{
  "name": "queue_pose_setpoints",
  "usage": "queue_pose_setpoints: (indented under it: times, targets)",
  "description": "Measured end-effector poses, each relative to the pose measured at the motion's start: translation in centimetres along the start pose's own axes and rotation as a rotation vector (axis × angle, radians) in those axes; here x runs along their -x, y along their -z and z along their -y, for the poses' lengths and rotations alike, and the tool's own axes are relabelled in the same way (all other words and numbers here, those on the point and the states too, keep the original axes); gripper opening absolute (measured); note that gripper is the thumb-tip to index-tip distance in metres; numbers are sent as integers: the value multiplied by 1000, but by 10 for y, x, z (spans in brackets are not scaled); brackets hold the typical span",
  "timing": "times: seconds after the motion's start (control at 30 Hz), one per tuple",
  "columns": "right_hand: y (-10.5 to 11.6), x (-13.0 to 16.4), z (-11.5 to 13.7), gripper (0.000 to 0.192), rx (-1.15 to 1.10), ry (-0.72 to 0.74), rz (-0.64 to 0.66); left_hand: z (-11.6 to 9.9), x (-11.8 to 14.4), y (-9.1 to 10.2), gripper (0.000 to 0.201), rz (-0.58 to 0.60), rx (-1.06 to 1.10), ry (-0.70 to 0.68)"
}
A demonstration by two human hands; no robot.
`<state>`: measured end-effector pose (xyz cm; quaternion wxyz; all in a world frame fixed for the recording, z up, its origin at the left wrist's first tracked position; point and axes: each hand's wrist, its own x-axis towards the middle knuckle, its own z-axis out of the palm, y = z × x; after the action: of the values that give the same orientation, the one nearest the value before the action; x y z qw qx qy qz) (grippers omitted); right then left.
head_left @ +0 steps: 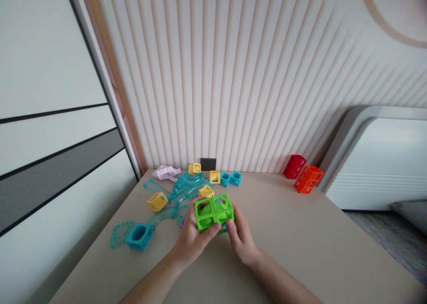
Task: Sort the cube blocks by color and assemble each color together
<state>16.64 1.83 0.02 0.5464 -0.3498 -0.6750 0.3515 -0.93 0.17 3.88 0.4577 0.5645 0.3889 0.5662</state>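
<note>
Head view. Green block (214,212): two joined open cubes, held just above the counter (300,233) near its middle. Left hand (192,235) clamped on its left end; right hand (240,235) clamped on its right. Behind: yellow cubes (157,201), clear blue track (173,197). Far right: red block (295,166), orange block (308,179).

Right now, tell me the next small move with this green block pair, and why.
Probably lower the green cube pair onto the bare table just ahead: the left hand and right hand both grip it, apparently raised, with open tabletop to its right.
</note>
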Motion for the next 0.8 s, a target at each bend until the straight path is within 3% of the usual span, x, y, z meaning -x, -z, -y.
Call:
queue_pose_setpoints:
  times: [0.23, 0.37, 0.57, 0.8]
  targets:
    - [-7, -5, 3, 43, -107, -119, -145, 1, -1, -2, 93, 66, 146, 72]
    - [-9, -10, 4, 48, -102, -134, -213, 7, -1, -3, 78, 58, 178, 74]
    - [-7, -14, 11, 49, -70, -114, -117, 10, -5, 0, 60, -70, 74, 6]
    - [-2, -13, 18, 42, -44, -69, -71, 2, -6, 1, 52, -115, 35, 3]
